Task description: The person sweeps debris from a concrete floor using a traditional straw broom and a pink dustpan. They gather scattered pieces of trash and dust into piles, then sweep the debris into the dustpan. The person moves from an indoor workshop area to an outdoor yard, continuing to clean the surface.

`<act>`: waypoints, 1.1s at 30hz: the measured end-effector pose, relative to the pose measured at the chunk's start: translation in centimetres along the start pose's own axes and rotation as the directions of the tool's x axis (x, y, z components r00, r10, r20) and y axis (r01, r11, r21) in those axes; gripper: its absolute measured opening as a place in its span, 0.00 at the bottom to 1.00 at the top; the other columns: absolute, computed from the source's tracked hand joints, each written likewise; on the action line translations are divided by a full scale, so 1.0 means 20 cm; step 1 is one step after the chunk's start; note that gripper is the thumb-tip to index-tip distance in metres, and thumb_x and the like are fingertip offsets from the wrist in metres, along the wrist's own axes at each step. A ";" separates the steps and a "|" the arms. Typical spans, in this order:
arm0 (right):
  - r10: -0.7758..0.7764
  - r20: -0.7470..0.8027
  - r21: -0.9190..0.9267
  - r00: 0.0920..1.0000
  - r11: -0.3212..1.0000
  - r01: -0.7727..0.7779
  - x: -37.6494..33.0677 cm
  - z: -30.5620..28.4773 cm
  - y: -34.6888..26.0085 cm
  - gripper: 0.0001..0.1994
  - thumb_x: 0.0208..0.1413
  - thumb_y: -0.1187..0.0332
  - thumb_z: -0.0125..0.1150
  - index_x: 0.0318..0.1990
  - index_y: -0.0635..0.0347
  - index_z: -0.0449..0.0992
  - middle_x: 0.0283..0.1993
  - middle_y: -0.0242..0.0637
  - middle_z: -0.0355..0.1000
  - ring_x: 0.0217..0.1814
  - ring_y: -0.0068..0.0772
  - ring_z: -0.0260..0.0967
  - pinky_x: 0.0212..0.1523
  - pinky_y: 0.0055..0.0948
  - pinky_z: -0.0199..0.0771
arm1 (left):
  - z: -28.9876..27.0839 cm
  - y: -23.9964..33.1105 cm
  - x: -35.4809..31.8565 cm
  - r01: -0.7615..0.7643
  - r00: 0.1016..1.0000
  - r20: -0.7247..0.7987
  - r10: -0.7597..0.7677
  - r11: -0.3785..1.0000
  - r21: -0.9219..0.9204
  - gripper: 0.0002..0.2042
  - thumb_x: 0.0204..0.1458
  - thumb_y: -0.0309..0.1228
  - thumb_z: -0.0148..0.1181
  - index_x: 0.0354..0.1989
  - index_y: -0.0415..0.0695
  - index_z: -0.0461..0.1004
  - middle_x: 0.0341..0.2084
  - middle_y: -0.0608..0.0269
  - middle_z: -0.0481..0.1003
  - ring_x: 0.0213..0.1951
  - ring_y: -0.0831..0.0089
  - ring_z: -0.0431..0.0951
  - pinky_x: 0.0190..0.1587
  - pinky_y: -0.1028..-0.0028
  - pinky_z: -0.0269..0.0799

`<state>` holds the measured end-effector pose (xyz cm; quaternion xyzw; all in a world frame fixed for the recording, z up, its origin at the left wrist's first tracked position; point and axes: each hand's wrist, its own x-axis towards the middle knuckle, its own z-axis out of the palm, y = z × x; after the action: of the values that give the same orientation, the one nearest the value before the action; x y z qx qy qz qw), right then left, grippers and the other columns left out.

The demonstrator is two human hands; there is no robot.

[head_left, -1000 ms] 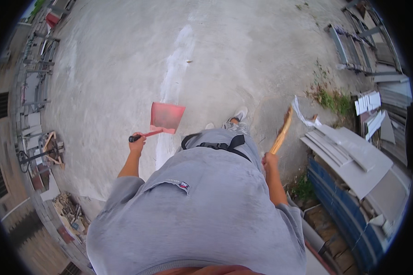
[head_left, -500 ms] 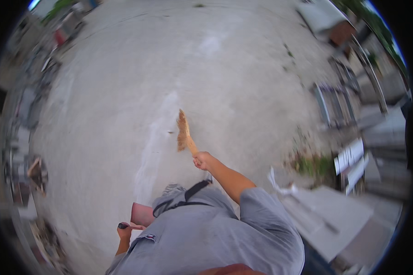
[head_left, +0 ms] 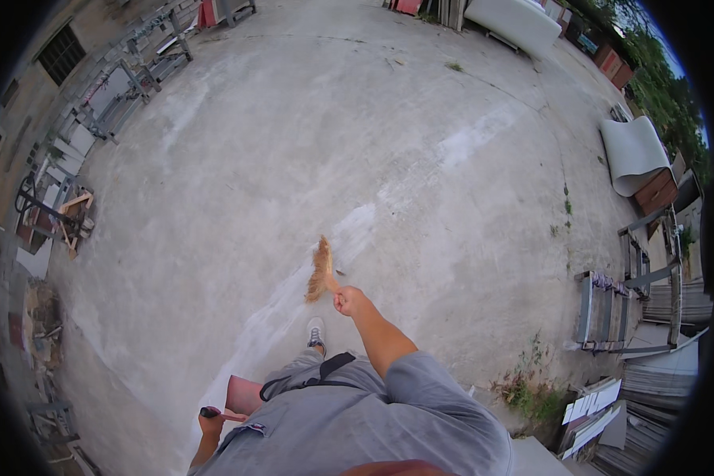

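Note:
My right hand (head_left: pixel 345 301) is closed round the short handle of a hand broom (head_left: pixel 321 271) with tan straw bristles. The broom is held out ahead of me over the concrete, its bristles beside a pale streak; whether they touch the ground I cannot tell. A tiny object (head_left: pixel 339 272) lies just right of the bristles. At my left side, my left hand (head_left: pixel 211 424) grips the dark-tipped handle of a reddish dustpan (head_left: pixel 244 394). My body partly hides the pan, and its inside does not show.
A grey shoe (head_left: pixel 316 332) of mine stands on the concrete below the broom. Metal frames (head_left: pixel 603 309), a curled white sheet (head_left: pixel 633 155), weeds (head_left: pixel 527 389) and stacked panels (head_left: pixel 662 389) line the right. Along the left are scrap wood (head_left: pixel 75 213) and metal racks (head_left: pixel 127 83).
The view has swung left, so the pale streak now slants up to the right. The broom appears lower in view, and the tiny object is now on its right side. Both hands keep their grips.

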<state>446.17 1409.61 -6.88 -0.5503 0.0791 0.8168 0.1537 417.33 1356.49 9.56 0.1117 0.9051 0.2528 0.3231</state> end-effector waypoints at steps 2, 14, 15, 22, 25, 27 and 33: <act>-0.010 -0.052 0.061 0.999 0.998 0.014 0.07 -0.02 -0.07 0.03 0.55 0.76 0.47 0.30 0.61 0.64 0.18 0.31 0.61 0.15 0.23 0.61 0.14 0.17 0.66 | 0.01 -0.07 0.22 -0.052 0.997 0.057 0.054 0.998 -0.024 0.11 0.31 0.13 0.58 0.22 0.44 0.70 0.17 0.63 0.71 0.21 0.74 0.72 0.22 0.73 0.68; -0.084 -0.333 0.694 0.939 0.652 0.304 -0.58 -1.21 0.03 0.03 0.54 0.77 0.50 0.32 0.65 0.64 0.20 0.34 0.61 0.16 0.22 0.61 0.14 0.17 0.64 | 0.16 0.74 0.98 -0.327 0.856 0.479 0.194 0.921 0.211 0.10 0.34 0.16 0.57 0.24 0.44 0.70 0.18 0.64 0.71 0.21 0.74 0.71 0.22 0.73 0.68; -0.090 -0.367 0.721 0.926 0.601 0.345 -0.63 -1.40 0.05 0.03 0.54 0.77 0.50 0.32 0.65 0.63 0.20 0.34 0.61 0.16 0.22 0.61 0.14 0.17 0.64 | 0.25 0.84 0.98 -0.364 0.838 0.500 0.217 0.906 0.217 0.10 0.34 0.16 0.57 0.25 0.44 0.70 0.18 0.64 0.71 0.21 0.74 0.71 0.22 0.73 0.68; -0.133 -0.430 0.840 0.893 0.304 0.449 -1.43 -2.31 0.41 0.02 0.52 0.79 0.50 0.32 0.65 0.64 0.20 0.35 0.60 0.17 0.24 0.59 0.14 0.18 0.62 | 0.11 1.50 0.38 -0.617 0.742 0.490 0.457 0.751 0.236 0.09 0.34 0.16 0.57 0.25 0.44 0.70 0.18 0.64 0.71 0.21 0.74 0.71 0.21 0.73 0.67; -0.119 -0.616 0.727 0.779 0.295 0.620 -1.97 -2.57 0.45 0.02 0.50 0.79 0.51 0.31 0.65 0.66 0.20 0.37 0.61 0.17 0.26 0.60 0.14 0.23 0.63 | 0.14 1.66 0.09 -0.714 0.668 0.477 0.571 0.673 0.195 0.09 0.35 0.16 0.57 0.25 0.44 0.70 0.18 0.64 0.70 0.20 0.74 0.70 0.21 0.73 0.67; -0.140 -0.698 0.585 0.702 0.454 0.672 -2.19 -2.78 0.63 0.02 0.50 0.79 0.51 0.32 0.65 0.67 0.21 0.38 0.63 0.17 0.29 0.61 0.15 0.26 0.63 | 0.19 1.76 -0.04 -0.793 0.585 0.477 0.656 0.584 0.170 0.09 0.35 0.16 0.56 0.25 0.44 0.70 0.18 0.64 0.70 0.20 0.74 0.70 0.21 0.73 0.67; -0.123 -0.790 0.317 0.600 0.756 0.572 -2.38 -3.09 0.82 0.03 0.49 0.78 0.52 0.32 0.65 0.69 0.22 0.40 0.66 0.18 0.32 0.64 0.14 0.31 0.65 | 0.78 2.08 -0.45 -0.693 0.674 0.527 0.517 0.691 0.208 0.10 0.37 0.16 0.54 0.28 0.44 0.69 0.18 0.62 0.70 0.18 0.73 0.70 0.19 0.74 0.66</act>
<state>511.18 1368.01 12.77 -0.7644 0.2466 0.4206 0.4219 435.85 1394.40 26.06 0.5264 0.7499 0.1298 0.3790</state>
